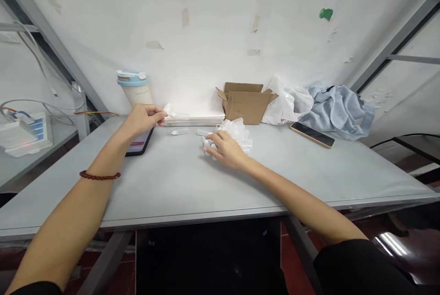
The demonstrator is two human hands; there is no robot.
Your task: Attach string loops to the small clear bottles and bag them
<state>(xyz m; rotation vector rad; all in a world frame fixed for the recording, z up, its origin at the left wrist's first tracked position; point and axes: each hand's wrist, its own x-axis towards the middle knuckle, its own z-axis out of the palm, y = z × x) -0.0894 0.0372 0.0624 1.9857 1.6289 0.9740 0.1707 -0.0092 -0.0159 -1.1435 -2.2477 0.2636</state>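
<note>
A Grey Table by a White Wall

A big grey table (192,185) fills the middle. Behind it, across the top, is a white wall (213,15) with bits of tape. Grey metal bars (395,40) lean at upper right. The floor at the bottom is dark red.

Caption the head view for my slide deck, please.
Left hand pinches a small white part; right hand rests on a pile of white parts.

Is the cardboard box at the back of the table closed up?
No, the cardboard box stands with its flaps open against the wall, behind the right hand.
</note>
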